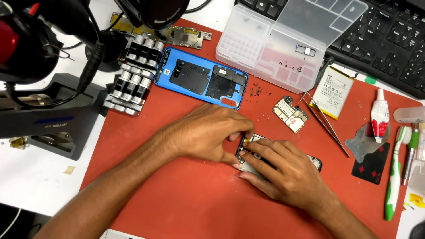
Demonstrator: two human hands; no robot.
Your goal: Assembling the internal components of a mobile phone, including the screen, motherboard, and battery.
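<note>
Both hands, left hand [208,132] and right hand [283,170], pinch opened phone [248,152] below blue cover [201,79]; seating part, needs fine pressure

A white tabletop [35,186] carries a red work mat [186,208] that fills most of the view. Above the hands, at the far edge, lies a black keyboard [389,40]. To the left of them stands a dark grey machine base [48,124] with black cables. The light is bright and even, throwing soft shadows.
</note>
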